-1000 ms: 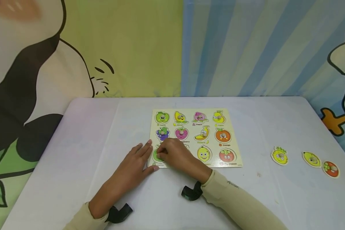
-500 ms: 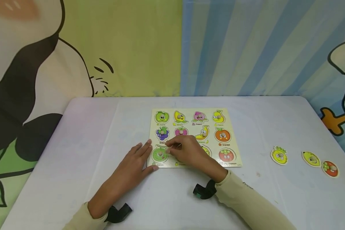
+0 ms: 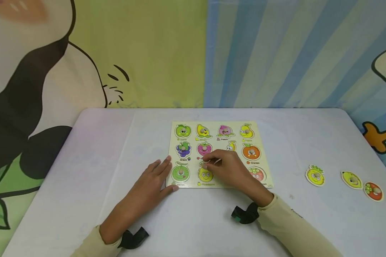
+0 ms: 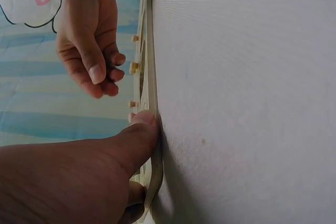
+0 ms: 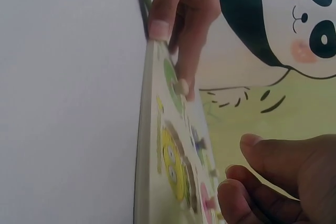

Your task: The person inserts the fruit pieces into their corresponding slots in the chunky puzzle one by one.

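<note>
A wooden fruit knob puzzle board [image 3: 193, 180] lies flat on the table. My left hand [image 3: 148, 185] rests at its near left corner, fingers straight along the left side and thumb [image 4: 144, 124] against the front edge. The melon piece [image 3: 180, 172] sits in its recess beside that hand. Over the printed pineapple recess [image 3: 206, 175] hovers my right hand [image 3: 233, 167], fingers loosely bent and holding nothing; a gap shows between its thumb and fingertips in the right wrist view. This hand hides the lemon recess and part of the banana piece [image 3: 231, 145].
To the right of the board lie three loose knobbed pieces: a pineapple [image 3: 315, 176], a lemon [image 3: 352, 180] and a red persimmon [image 3: 373, 191]. The persimmon recess [image 3: 256, 173] on the board shows no knob. A cartoon-printed wall stands behind the table [image 3: 292, 142].
My right hand has let go of the melon piece and moved right, over the pineapple recess. The left hand has stayed at the corner.
</note>
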Action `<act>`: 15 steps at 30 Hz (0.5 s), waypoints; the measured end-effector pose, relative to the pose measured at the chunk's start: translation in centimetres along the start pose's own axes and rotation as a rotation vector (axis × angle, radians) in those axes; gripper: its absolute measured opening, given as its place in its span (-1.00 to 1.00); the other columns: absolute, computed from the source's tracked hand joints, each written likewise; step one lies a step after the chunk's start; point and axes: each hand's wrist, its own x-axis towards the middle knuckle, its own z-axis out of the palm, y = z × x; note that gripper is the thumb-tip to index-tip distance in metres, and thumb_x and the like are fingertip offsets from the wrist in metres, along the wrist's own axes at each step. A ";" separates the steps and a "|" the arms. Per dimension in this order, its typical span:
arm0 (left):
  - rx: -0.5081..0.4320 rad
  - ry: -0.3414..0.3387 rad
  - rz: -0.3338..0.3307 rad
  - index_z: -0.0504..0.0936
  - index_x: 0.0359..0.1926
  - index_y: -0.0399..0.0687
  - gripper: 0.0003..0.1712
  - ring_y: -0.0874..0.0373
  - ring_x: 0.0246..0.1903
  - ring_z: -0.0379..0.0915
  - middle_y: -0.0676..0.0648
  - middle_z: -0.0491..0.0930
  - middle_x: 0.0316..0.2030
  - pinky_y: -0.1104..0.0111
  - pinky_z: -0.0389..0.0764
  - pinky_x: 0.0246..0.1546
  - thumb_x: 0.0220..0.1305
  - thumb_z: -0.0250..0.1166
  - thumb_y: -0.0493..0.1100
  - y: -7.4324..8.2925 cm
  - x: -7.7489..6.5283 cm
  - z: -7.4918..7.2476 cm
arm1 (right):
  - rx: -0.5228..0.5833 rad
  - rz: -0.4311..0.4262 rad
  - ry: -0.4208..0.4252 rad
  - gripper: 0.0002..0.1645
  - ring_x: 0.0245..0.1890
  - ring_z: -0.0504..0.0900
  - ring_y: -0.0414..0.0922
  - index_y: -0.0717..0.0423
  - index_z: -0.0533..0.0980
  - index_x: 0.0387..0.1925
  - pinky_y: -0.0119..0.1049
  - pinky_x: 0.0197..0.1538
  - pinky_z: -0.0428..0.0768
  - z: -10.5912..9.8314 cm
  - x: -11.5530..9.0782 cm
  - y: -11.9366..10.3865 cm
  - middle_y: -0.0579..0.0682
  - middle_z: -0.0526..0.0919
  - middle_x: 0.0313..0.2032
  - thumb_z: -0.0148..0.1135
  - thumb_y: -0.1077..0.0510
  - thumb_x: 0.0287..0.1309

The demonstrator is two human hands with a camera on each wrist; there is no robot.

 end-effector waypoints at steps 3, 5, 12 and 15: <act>-0.003 0.001 -0.005 0.32 0.37 -0.32 -0.07 -0.28 0.34 0.10 -0.20 0.16 0.43 -0.02 0.25 0.28 0.13 0.44 0.10 0.1 0.0 0.0 | -0.010 0.020 0.029 -0.83 -0.35 0.59 -0.20 0.10 0.70 -0.20 -0.31 -0.24 0.61 -0.9 -0.6 0.6 -0.18 0.66 -0.35 0.41 0.22 0.12; -0.005 -0.004 -0.012 0.31 0.37 -0.31 -0.07 -0.28 0.35 0.09 -0.19 0.15 0.43 -0.02 0.25 0.28 0.13 0.44 0.10 0.1 -0.1 -0.1 | -0.016 0.040 0.056 -0.83 -0.37 0.60 -0.19 0.09 0.70 -0.21 -0.29 -0.25 0.62 -1.5 -1.1 1.0 -0.16 0.67 -0.34 0.42 0.22 0.10; -0.001 -0.014 -0.027 0.30 0.38 -0.29 -0.06 -0.27 0.36 0.08 -0.17 0.13 0.44 -0.02 0.25 0.28 0.12 0.45 0.09 0.1 -0.1 -0.1 | -0.023 0.068 0.090 -0.82 -0.37 0.60 -0.20 0.12 0.70 -0.22 -0.36 -0.28 0.61 -3.1 -2.8 3.2 -0.14 0.68 -0.30 0.44 0.21 0.09; -0.005 -0.016 -0.024 0.30 0.38 -0.29 -0.06 -0.27 0.35 0.08 -0.17 0.13 0.44 -0.02 0.26 0.27 0.13 0.44 0.10 0.2 -0.1 -0.1 | -0.026 0.074 0.112 -0.83 -0.41 0.60 -0.18 0.11 0.70 -0.23 -0.39 -0.38 0.58 -4.1 -3.7 4.0 -0.11 0.68 -0.30 0.44 0.20 0.09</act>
